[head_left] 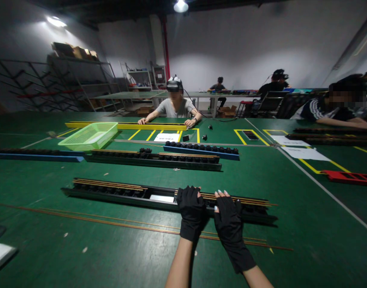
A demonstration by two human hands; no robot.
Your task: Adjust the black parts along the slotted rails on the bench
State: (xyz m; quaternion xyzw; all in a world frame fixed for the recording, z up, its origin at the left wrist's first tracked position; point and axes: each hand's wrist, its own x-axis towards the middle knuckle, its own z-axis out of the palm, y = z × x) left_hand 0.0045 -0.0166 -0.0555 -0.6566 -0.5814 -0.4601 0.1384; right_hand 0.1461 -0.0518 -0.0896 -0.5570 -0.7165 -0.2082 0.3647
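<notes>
On the green tabletop (291, 224), just ahead of the person, a long black rail (123, 194) lies crosswise, its left end bare of hands and its right half under both gloved hands. The left hand (191, 212) sits on top of the rail with its fingers curled down over the far edge; whether they clasp anything there cannot be told. Just beside it, the right hand (229, 218) lies flatter, fingers stretched out and loose, their tips resting on the thin copper strips (249, 199) that run along the rail's top, gripping nothing.

The likely trouble is a strip springing or sliding out of its groove: they are long, slim and look easy to bend, and uneven pressure from one hand could kink one or push it askew. Loose copper strips (111, 222) lying nearer the person could also be swept by a wrist.

The rail is narrow, dark and straight, with a row of black fittings along its side and a pale patch near the middle
</notes>
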